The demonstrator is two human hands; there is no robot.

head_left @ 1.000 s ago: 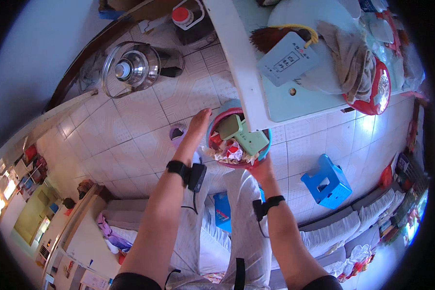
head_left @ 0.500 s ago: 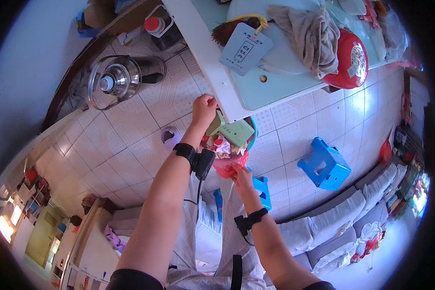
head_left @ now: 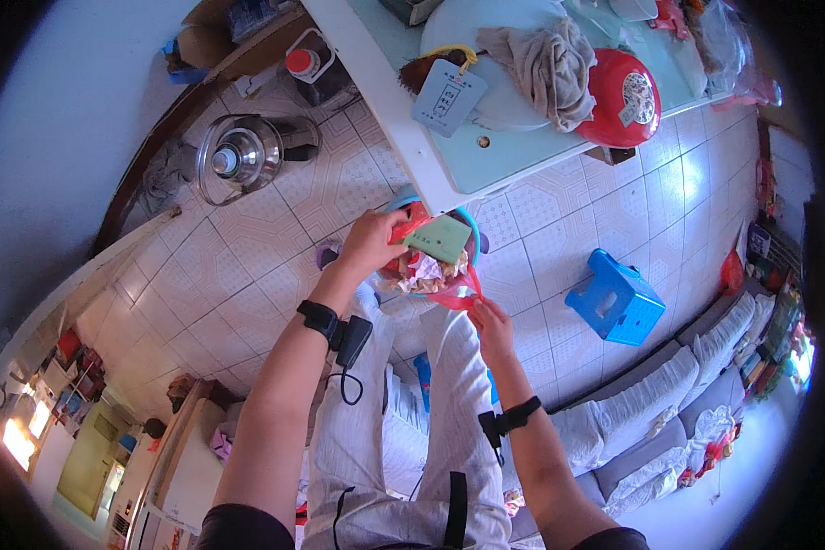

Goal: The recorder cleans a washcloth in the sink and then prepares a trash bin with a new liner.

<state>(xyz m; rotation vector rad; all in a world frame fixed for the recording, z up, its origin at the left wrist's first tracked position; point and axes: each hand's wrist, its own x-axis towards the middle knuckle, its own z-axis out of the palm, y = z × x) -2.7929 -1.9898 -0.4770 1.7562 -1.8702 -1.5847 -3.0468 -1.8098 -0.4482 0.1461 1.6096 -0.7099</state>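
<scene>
Fingers, right hand (head_left: 493,326): bent and pinching a drawn-out corner of red plastic, on the near side of the bin.
Fingers, left hand (head_left: 374,240): curled in, thumb opposed, gripping the bag's edge at the bin's left; the exact meeting of the tips is hidden.
Red bag (head_left: 458,299): lining the bin, its edge pulled up at two places; thin, limp and probably slippery, liable to tear if tugged at one point. Best held by gathered folds of the rim, on opposite sides.
Direction of bag: mouth upward; the stretch between the hands runs obliquely, from far left to near right, and the pinched corner points toward the right hand.
Crumpled rubbish (head_left: 425,268): loose pale and red scraps in the bag's mouth; likely light and soft, easily spilled.
Green box (head_left: 442,240): lying tilted on the rubbish, just beside the left fingers; presumably stiff and light, best taken by its edges. Long axis roughly left to right, the left end partly covered.
Bin (head_left: 476,236): round, blue-green rim, upright on the floor, near the table corner; probably stiff plastic.
Table (head_left: 440,188): white edge, beyond the bin.
Blue stool (head_left: 617,301): on the tiles, well to the right.
Pot (head_left: 247,156): glass-and-metal, far left.
</scene>
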